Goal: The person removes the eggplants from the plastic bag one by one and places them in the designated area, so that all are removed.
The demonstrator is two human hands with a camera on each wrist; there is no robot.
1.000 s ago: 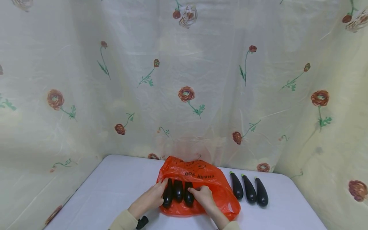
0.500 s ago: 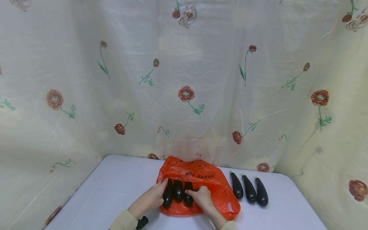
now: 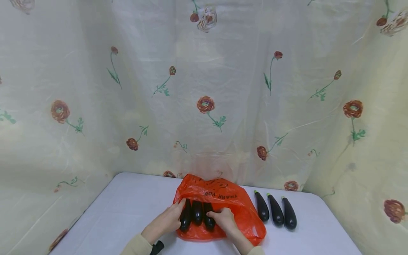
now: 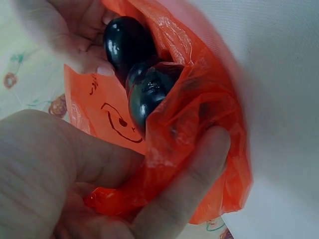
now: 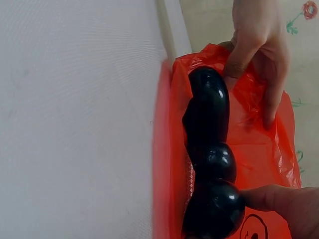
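A red plastic bag [image 3: 220,191] printed "THANK YOU" lies on its side, its mouth facing me. Three dark eggplants rest side by side in the opening: a left one [image 3: 186,219], a middle one [image 3: 197,212] and a right one [image 3: 209,222]. My left hand [image 3: 167,220] holds the bag's left edge, with red film between thumb and finger in the left wrist view. My right hand [image 3: 225,220] grips the right eggplant, its thumb pressed on that eggplant [image 5: 214,211] in the right wrist view. The eggplants' far ends are hidden inside the bag.
Three more eggplants [image 3: 276,209] with green tips lie in a row right of the bag on the white table [image 3: 134,198]. A flowered curtain [image 3: 204,134] hangs behind and at both sides. A dark strap [image 3: 157,247] is at my left wrist.
My right thumb has slid slightly down the right eggplant, which tilts a little more now. My left hand has stayed on the bag's edge.
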